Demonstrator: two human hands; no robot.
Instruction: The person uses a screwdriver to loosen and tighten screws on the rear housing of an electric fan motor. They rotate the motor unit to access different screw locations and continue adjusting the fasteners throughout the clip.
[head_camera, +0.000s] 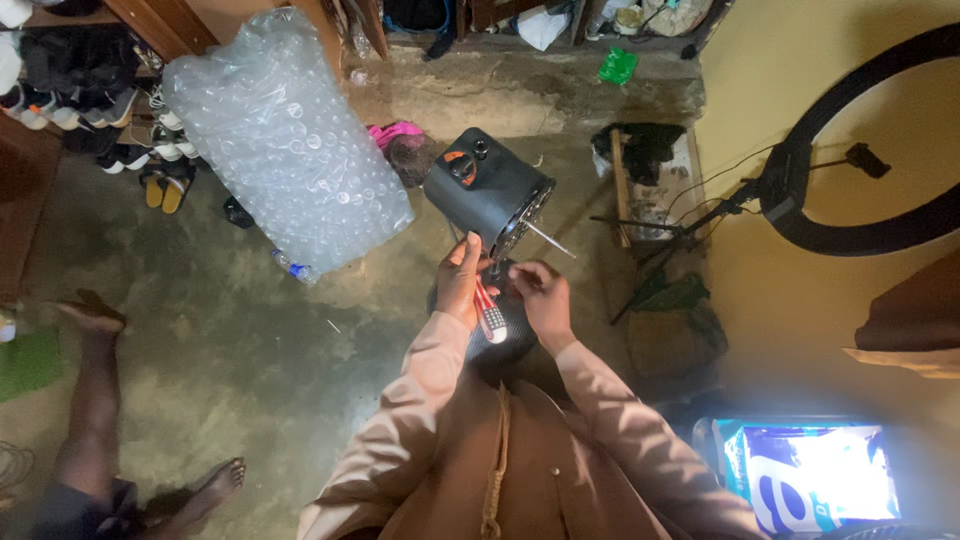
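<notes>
Frame centre: left hand (462, 280), grip closed around a red-handled screwdriver (487, 310). Right hand (543, 298), fingers pinched on a small dark part; contents unclear. Black motor housing (487, 190) just above.

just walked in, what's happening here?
A person stands over a black fan motor housing with its shaft sticking out. The left hand holds a red-handled screwdriver; the right hand works at a dark part just below the housing. A large bag of plastic bottles sits beside it on the concrete floor.
</notes>
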